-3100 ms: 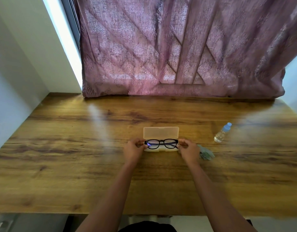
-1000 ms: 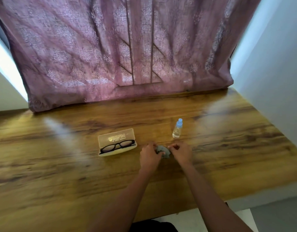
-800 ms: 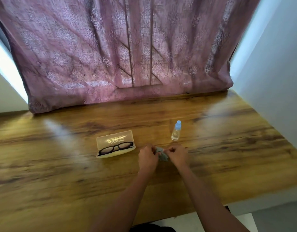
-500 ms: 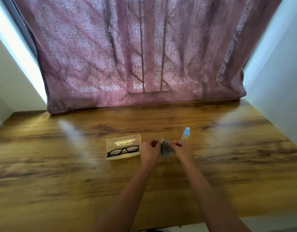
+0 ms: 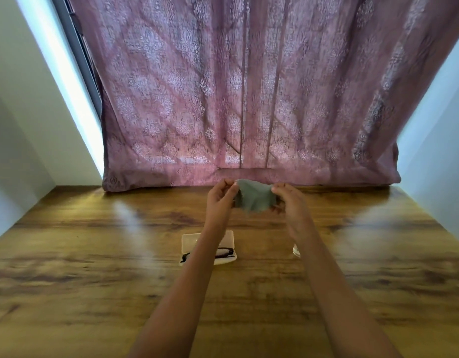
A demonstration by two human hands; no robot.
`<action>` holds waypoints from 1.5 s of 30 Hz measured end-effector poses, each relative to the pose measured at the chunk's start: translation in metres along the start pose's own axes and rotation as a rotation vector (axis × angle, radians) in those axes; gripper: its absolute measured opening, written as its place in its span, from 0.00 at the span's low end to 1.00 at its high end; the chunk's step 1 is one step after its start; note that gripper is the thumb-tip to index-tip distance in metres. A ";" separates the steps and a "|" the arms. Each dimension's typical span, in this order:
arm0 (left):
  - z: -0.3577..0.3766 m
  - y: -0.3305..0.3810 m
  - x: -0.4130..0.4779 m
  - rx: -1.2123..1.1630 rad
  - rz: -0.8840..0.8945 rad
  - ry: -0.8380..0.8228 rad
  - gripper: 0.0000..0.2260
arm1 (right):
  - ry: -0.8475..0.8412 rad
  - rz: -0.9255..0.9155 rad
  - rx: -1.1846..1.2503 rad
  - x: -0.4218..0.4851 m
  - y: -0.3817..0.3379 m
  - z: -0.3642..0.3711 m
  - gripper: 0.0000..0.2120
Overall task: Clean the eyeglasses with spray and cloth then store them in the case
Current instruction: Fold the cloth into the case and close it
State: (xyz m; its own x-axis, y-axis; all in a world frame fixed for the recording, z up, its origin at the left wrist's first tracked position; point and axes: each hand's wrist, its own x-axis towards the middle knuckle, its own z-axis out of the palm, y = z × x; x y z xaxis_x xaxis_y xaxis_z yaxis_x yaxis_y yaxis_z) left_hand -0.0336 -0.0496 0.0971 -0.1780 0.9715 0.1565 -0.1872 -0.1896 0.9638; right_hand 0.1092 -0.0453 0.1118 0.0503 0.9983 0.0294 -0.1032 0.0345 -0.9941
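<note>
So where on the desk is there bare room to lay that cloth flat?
The wood left of the open case is bare out to the wall. The strip between the case and the bottle is bare but narrow. Right of the bottle is bare too. Both hands, left and right, hold the cloth up in the air.

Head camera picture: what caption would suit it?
Both hands spread a grey cloth above glasses lying in their open case.

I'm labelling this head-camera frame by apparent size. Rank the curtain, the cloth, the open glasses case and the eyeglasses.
1. curtain, largest by far.
2. open case and cloth: look alike, and the cloth is raised, so unranked.
3. eyeglasses, smallest, partly behind the left forearm.
</note>
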 end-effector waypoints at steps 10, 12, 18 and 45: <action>-0.016 0.018 0.008 0.186 0.167 -0.270 0.15 | -0.284 -0.192 -0.447 0.004 -0.043 0.016 0.08; -0.019 0.023 0.008 0.222 0.128 -0.345 0.14 | -0.320 -0.218 -0.481 0.005 -0.047 0.018 0.09; -0.034 0.033 0.012 0.368 0.017 -0.500 0.06 | -0.235 -0.207 -0.515 0.016 -0.045 0.004 0.05; -0.011 0.018 0.015 0.286 -0.317 -0.036 0.05 | -0.024 -0.261 -0.625 0.004 -0.012 0.029 0.07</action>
State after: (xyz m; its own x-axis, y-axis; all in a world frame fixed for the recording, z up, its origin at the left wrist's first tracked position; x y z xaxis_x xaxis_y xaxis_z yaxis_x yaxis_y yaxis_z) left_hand -0.0500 -0.0403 0.1144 -0.1203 0.9806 -0.1547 0.0490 0.1615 0.9857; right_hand 0.0817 -0.0402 0.1265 -0.0274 0.9618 0.2722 0.5032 0.2486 -0.8277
